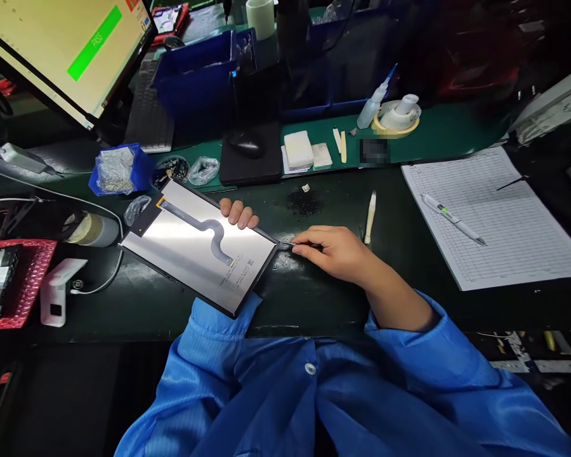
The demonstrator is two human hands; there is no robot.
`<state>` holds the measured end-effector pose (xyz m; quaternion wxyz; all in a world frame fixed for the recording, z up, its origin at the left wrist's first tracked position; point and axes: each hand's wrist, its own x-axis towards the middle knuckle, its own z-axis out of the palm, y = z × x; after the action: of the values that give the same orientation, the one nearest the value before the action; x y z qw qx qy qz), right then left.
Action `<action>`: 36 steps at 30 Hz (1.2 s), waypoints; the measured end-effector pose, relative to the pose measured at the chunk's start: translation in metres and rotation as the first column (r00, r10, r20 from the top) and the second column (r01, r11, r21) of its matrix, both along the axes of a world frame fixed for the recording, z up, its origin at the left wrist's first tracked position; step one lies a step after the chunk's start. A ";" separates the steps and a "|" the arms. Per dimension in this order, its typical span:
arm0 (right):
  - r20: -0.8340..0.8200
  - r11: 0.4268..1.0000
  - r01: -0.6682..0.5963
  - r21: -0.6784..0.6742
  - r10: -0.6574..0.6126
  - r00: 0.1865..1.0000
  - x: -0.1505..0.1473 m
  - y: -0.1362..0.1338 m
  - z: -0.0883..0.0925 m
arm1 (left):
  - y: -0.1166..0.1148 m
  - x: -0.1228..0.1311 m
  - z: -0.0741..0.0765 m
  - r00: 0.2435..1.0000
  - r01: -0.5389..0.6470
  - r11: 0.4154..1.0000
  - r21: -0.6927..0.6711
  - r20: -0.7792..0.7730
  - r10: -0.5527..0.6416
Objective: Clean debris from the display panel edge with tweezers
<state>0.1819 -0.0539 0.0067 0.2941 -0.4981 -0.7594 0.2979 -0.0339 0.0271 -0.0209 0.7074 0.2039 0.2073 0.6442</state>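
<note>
A tablet display panel (190, 254) lies tilted across my left hand (239, 213), its silvery back facing up with a curved grey ribbon cable (215, 236) on it. My left fingertips curl over the panel's far edge; the palm and thumb are hidden beneath it. In my right hand (333, 252) a thin metal tool (287, 244), which looks like tweezers, is pinched between thumb and fingers. Its tip meets the panel's right corner, though I cannot tell exactly what it grips there.
Dark crumbs (305, 202) lie on the dark green bench beyond my hands. To the right are a pale stick (370, 217), ruled sheets (499, 222) and a pen (453, 219). A monitor (76, 51), blue bins (195, 76) and a mouse (246, 145) stand behind.
</note>
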 end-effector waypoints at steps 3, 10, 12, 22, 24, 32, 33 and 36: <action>0.003 1.000 -0.006 -0.023 0.006 1.000 0.000 0.000 0.003 | 0.004 -0.002 -0.005 1.000 0.004 1.000 -0.011 -0.012 -0.004; 0.011 0.994 0.051 -0.096 -0.050 0.999 0.000 -0.001 0.001 | 0.009 -0.004 -0.014 0.995 0.039 0.995 0.092 0.087 -0.047; 0.033 0.999 0.015 -0.039 -0.013 0.999 0.000 -0.001 0.002 | 0.010 -0.004 -0.015 0.991 0.056 0.993 0.108 0.117 -0.069; 0.001 0.990 0.066 -0.122 -0.066 0.998 0.000 -0.002 0.002 | 0.006 -0.001 -0.008 0.995 0.028 0.995 0.091 0.091 -0.036; 0.002 0.998 0.028 -0.053 -0.028 1.000 0.000 -0.002 0.002 | 0.005 -0.002 -0.006 0.995 0.031 0.996 0.083 0.088 -0.038; -0.028 0.986 0.094 -0.140 -0.099 0.995 -0.002 -0.002 -0.002 | 0.001 0.001 0.006 0.997 0.001 0.999 0.038 0.079 -0.004; -0.032 0.990 0.084 -0.112 -0.088 0.996 -0.002 -0.002 -0.002 | 0.000 0.002 0.008 0.997 -0.001 1.000 0.029 0.072 -0.001; -0.034 0.999 0.026 -0.033 -0.027 0.999 -0.002 -0.001 0.000 | -0.001 0.004 0.012 0.999 -0.016 1.000 -0.002 0.042 0.016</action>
<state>0.1800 -0.0551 0.0068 0.3029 -0.5077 -0.7426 0.3147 -0.0299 0.0265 -0.0088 0.7068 0.1879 0.1947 0.6536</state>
